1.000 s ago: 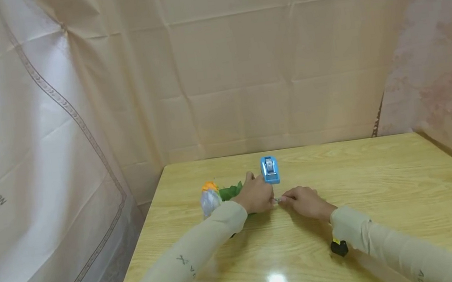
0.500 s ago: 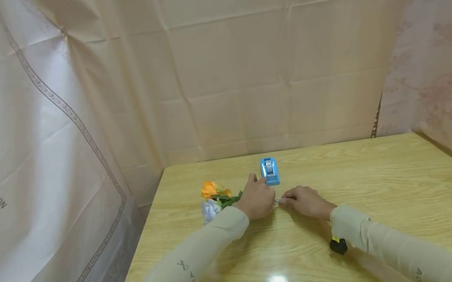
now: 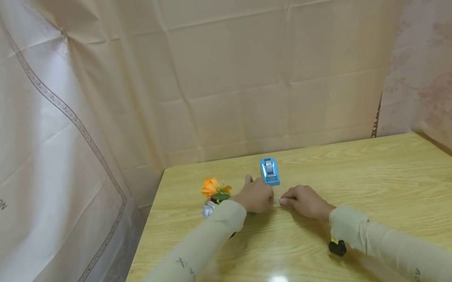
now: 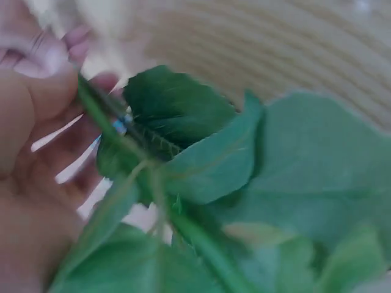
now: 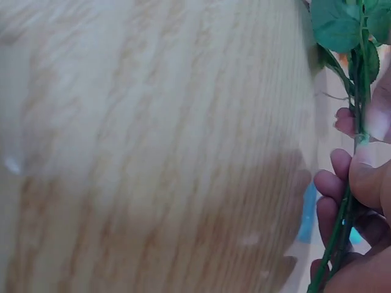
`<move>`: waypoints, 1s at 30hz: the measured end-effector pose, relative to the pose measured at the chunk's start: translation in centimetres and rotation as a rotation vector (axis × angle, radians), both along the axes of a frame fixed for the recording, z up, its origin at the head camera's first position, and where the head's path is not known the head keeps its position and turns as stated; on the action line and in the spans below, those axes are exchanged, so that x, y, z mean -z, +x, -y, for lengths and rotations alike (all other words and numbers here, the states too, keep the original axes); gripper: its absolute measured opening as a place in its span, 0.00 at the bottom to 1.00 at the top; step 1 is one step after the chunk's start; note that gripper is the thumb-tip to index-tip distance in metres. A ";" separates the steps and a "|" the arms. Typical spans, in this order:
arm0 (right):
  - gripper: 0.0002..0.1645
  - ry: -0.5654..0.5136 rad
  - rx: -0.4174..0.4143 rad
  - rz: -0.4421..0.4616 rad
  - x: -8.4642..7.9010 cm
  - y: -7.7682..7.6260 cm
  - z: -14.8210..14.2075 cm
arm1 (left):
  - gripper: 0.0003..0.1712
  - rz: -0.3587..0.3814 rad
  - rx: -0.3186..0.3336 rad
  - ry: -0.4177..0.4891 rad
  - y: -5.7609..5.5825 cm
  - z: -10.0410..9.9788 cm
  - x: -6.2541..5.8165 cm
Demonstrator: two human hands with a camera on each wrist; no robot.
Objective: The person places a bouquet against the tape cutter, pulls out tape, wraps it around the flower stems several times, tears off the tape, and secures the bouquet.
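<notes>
My left hand (image 3: 255, 196) pinches the green flower stems (image 4: 91, 107) between thumb and fingers, just below the leaves (image 4: 211, 152). Close to its right, my right hand (image 3: 306, 203) grips the same stems (image 5: 344, 229) lower down, thumb and fingertips around them. A small clear strip, like tape, shows at the stems (image 5: 361, 138) between the two hands. Left of my left hand are an orange flower (image 3: 210, 187) and a pale bluish-white flower (image 3: 208, 208), the latter partly covered by the sleeve. Just beyond the left hand stands a blue tape dispenser (image 3: 270, 173).
The wooden table (image 3: 386, 186) carries all this, with beige cloth (image 3: 234, 73) hanging behind it and more cloth at both sides. A black wrist camera (image 3: 337, 247) hangs below the right cuff.
The flower heads have turned: the orange one now shows more fully, and the pale one has slipped further behind the left sleeve. Both hands stay close together at nearly the same spot.
</notes>
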State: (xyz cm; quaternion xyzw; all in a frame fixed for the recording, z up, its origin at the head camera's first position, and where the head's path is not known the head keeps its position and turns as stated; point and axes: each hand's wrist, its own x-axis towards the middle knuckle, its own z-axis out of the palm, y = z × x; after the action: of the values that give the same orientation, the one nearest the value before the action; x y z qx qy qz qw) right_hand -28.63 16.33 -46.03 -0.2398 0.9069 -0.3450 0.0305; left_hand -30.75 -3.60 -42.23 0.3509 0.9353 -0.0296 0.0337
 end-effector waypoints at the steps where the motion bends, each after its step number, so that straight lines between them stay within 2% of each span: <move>1: 0.11 -0.008 -0.001 -0.008 0.1 0.0 0.0 | 0.10 0.064 -0.019 0.032 -0.3 0.1 -0.1; 7: 0.11 -0.018 -0.020 -0.079 0.3 -0.1 0.0 | 0.16 0.294 -0.090 0.122 -1.5 0.5 -0.4; 11: 0.11 -0.010 -0.024 -0.099 0.4 -0.2 -0.1 | 0.17 0.341 -0.100 0.152 -1.6 0.6 -0.4; 13: 0.11 -0.006 -0.022 -0.093 0.5 -0.2 -0.1 | 0.17 0.315 -0.088 0.149 -1.5 0.5 -0.3; 20: 0.13 0.003 0.031 -0.001 0.5 -0.3 0.2 | 0.11 0.145 -0.078 0.085 -1.5 0.3 0.6; 24: 0.15 0.012 0.057 0.041 0.4 -0.2 0.3 | 0.11 0.072 -0.072 0.075 -1.2 0.2 0.9; 30: 0.16 0.039 0.062 0.049 0.3 -0.2 0.3 | 0.11 -0.031 -0.045 0.065 -0.7 0.1 1.0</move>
State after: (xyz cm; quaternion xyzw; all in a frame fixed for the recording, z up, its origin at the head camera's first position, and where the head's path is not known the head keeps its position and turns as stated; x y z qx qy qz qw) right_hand -28.81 16.04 -46.31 -0.2022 0.9195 -0.3339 0.0466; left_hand -31.49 -3.66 -43.19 0.3302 0.9439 -0.0038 0.0085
